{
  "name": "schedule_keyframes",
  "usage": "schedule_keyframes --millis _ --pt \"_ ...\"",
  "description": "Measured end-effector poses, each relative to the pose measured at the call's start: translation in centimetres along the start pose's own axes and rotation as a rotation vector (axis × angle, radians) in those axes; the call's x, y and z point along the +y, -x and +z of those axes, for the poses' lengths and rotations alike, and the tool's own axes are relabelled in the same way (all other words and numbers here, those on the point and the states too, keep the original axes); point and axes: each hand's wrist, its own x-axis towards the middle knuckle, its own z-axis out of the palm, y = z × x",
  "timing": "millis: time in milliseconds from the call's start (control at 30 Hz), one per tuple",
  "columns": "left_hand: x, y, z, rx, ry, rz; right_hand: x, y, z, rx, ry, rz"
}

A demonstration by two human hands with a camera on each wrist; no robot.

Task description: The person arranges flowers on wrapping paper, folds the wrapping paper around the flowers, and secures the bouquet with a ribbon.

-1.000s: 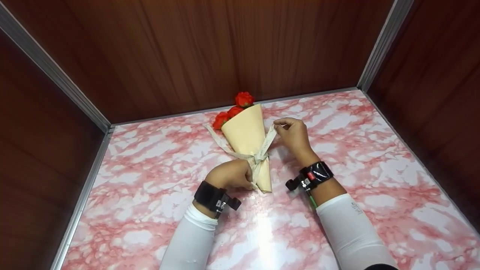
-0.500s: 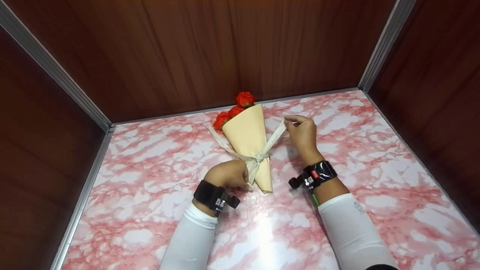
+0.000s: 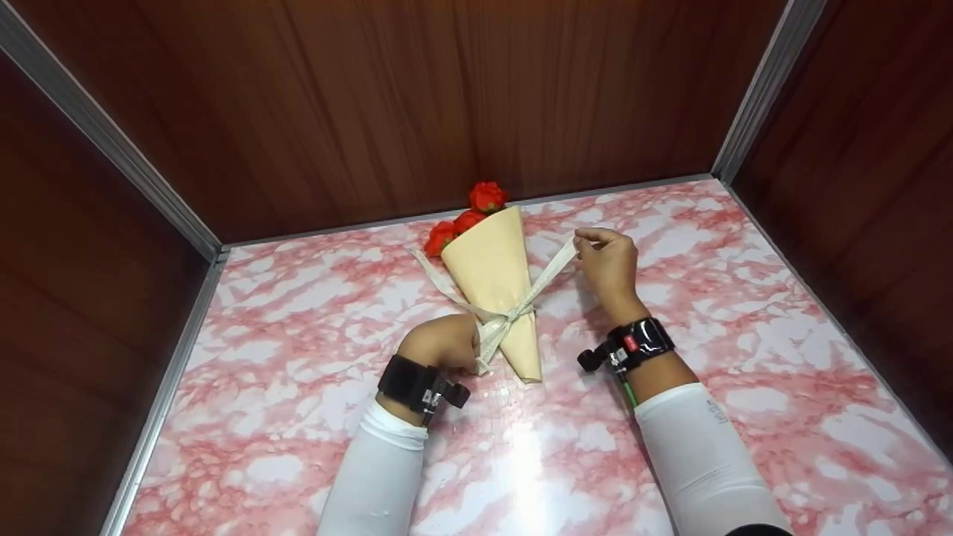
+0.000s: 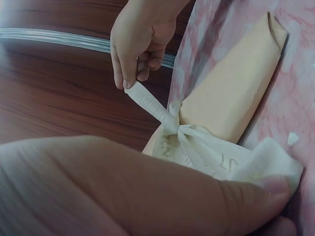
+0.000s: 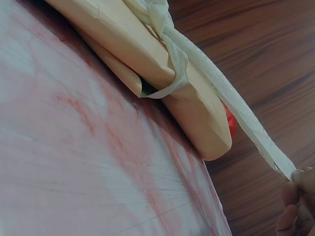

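Note:
A bouquet of red flowers (image 3: 488, 196) in a cream paper wrap (image 3: 488, 260) lies on the table, blooms toward the back wall. Pale ribbon (image 3: 549, 272) is knotted round the narrow part of the wrap. My right hand (image 3: 612, 268) pinches one ribbon end, drawn taut up and to the right of the knot. Low on the left side, my left hand (image 3: 443, 342) grips a ribbon loop (image 4: 268, 160), its thumb pressing on the printed band in the left wrist view. Another ribbon tail (image 3: 439, 279) lies loose toward the upper left, beside the flowers.
The pink-and-white marbled table (image 3: 298, 417) is bordered by brown wood-grain panels (image 3: 387, 112) at the back and sides, joined by grey metal strips (image 3: 759, 97). A small white scrap (image 4: 293, 138) lies near the ribbon in the left wrist view.
My right hand has moved right, pulling its ribbon end straighter. My left hand has shifted slightly left with its loop, now spread wider from the knot. The bouquet has stayed in place.

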Motion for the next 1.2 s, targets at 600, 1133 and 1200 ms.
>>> schedule_keyframes --millis 600,1133,1200 --pt "-0.3 0.3 -0.4 0.029 -0.073 -0.043 0.5 -0.2 -0.6 -0.013 -0.001 0.034" --pt "-0.8 1.2 -1.4 0.084 0.07 -0.084 1.3 -0.6 -0.7 -0.188 0.137 0.046" --pt "-0.7 1.2 -1.3 0.15 0.064 -0.077 1.1 -0.5 -0.6 -0.171 0.198 0.022"
